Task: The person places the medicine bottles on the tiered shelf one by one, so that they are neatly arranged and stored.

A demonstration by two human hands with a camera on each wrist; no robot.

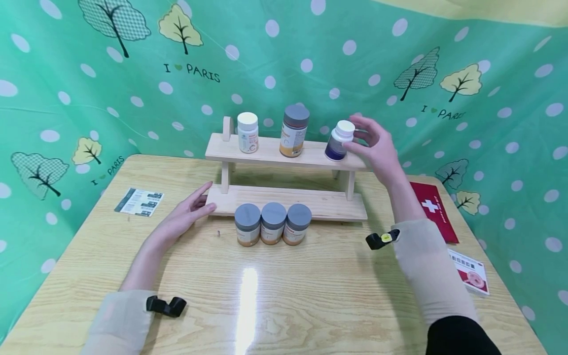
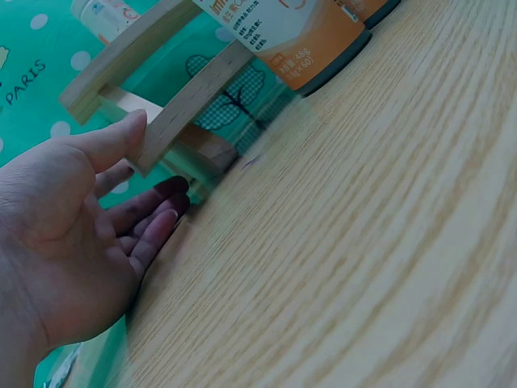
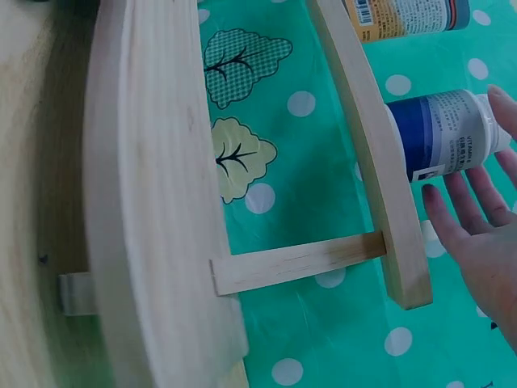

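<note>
A two-tier wooden shelf (image 1: pixel 330 206) stands on the table. My left hand (image 1: pixel 188 212) holds the left end of its lower board, thumb at the front corner and fingers reaching behind. On the top board at the right stands a white-capped bottle with a dark blue label (image 1: pixel 338 143). Around that bottle is my right hand (image 1: pixel 374 148), its fingers spread and fingertips right at the bottle's side and cap in the right wrist view. Also on the top board are a white bottle (image 1: pixel 248 133) and a taller grey-lidded jar (image 1: pixel 294 132).
Three short grey-lidded jars (image 1: pixel 273 224) stand in a row before the lower board. A printed card (image 1: pixel 139 202) lies at the left. At the right edge lie a red first-aid pouch (image 1: pixel 432 209) and a white-and-red box (image 1: pixel 471 272). A green polka-dot cloth (image 1: pixel 284 54) hangs behind.
</note>
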